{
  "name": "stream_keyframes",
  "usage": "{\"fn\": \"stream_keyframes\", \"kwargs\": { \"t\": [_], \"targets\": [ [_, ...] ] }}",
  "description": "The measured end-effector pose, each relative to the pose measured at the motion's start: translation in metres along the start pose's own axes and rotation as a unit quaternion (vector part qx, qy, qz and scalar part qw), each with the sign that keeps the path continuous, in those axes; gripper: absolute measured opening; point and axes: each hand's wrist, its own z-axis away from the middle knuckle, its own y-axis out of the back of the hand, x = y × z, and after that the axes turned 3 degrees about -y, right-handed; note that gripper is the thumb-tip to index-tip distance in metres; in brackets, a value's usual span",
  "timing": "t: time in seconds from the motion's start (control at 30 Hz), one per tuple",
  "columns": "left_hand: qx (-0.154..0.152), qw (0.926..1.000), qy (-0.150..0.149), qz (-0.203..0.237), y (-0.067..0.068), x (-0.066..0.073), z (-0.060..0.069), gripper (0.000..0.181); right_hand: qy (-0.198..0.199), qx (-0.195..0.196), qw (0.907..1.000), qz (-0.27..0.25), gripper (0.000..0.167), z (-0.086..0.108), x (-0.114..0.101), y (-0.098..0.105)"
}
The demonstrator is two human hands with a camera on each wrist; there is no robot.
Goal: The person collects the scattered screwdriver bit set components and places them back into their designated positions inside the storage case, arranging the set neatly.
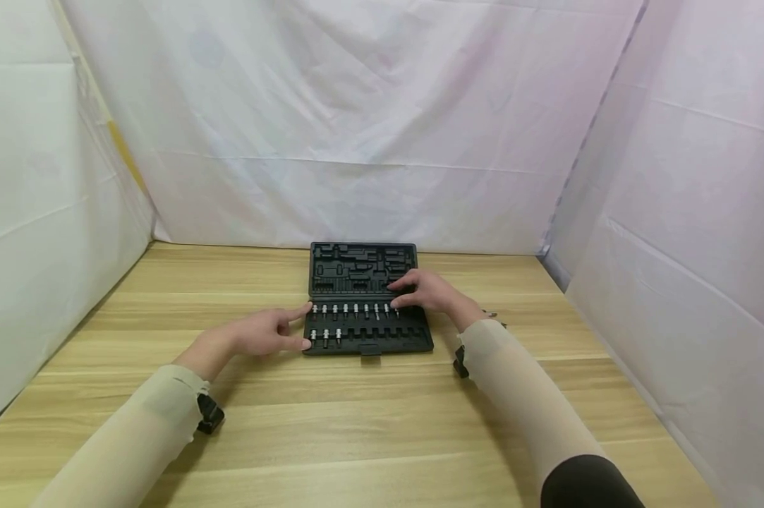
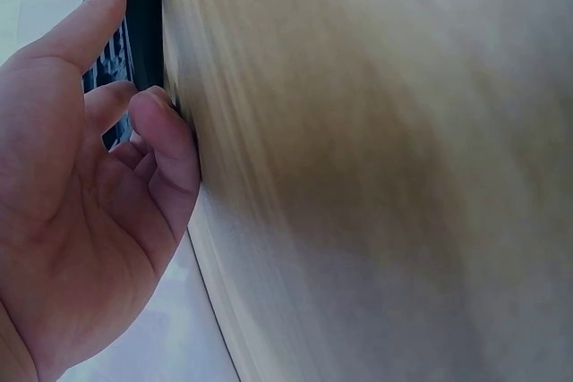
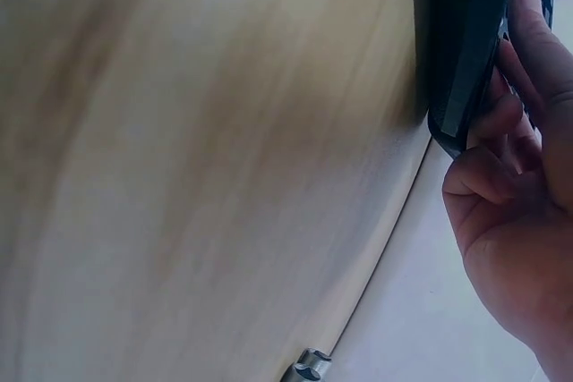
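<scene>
A black case (image 1: pixel 369 351) lies unfolded on the wooden table, its hinged lid (image 1: pixel 362 264) at the back. Silver bits (image 1: pixel 356 310) fill most of the upper row; several slots of the lower row, right of three bits (image 1: pixel 326 337), are bare. My left hand (image 1: pixel 264 333) touches the case's left edge, thumb at the front corner and index finger farther back; other fingers curl beside it in the left wrist view. Over the upper row's right end is my right hand (image 1: pixel 429 291), thumb at the last bits, index finger apart from it near the lid.
Small metal pieces (image 1: pixel 491 313) lie on the table right of the case, partly hidden behind my right forearm; silver socket ends (image 3: pixel 312 364) show low in the right wrist view. White sheeting (image 1: pixel 356 141) hangs behind the table and at both sides.
</scene>
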Motion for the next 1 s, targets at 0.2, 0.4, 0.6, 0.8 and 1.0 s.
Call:
{"fn": "stream_keyframes", "kwargs": {
  "t": [0.2, 0.4, 0.6, 0.8, 1.0],
  "targets": [
    [-0.002, 1.0, 0.002, -0.003, 0.0, 0.003, 0.001, 0.096, 0.004, 0.006, 0.9998, 0.017, 0.051, -0.001, -0.002, -0.002],
    [0.001, 1.0, 0.007, -0.006, 0.0, 0.005, 0.003, 0.096, -0.017, 0.011, 0.9995, 0.023, 0.047, -0.002, -0.007, -0.005],
    [-0.001, 0.9999, 0.006, -0.016, 0.0, 0.004, 0.004, 0.093, -0.021, 0.007, 0.9988, 0.043, 0.043, -0.004, -0.011, -0.008],
    [-0.005, 0.9998, 0.002, -0.017, -0.001, 0.004, 0.004, 0.094, -0.028, 0.006, 0.9981, 0.054, 0.042, -0.002, -0.015, -0.008],
    [-0.002, 0.9999, -0.002, -0.015, -0.001, 0.004, 0.005, 0.095, -0.029, 0.004, 0.9974, 0.066, 0.04, -0.003, -0.018, -0.009]
  ]
}}
